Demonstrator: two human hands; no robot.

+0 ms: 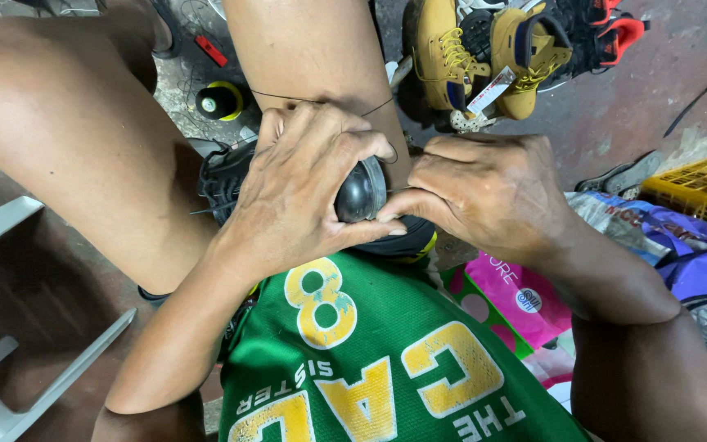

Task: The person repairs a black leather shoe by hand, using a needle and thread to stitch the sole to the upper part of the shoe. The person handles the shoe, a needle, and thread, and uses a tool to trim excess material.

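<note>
My left hand (300,192) wraps around the toe of a black shoe (362,195), thumb below and fingers over the top. My right hand (484,192) is pinched shut against the shoe's right side, fingertips touching its edge. A thin dark thread (321,101) runs across my bare leg just above the hands. What the right fingers pinch is too small to see. The rest of the black shoe (221,182) shows behind my left hand, resting between my knees.
A spool of black thread with a yellow rim (218,101) stands on the floor past my knee. Tan boots (484,53) and red-black sneakers (607,33) lie at the top. A yellow crate (697,188), purple bags (697,245) and a pink bag (509,295) sit right; white chair (10,344) left.
</note>
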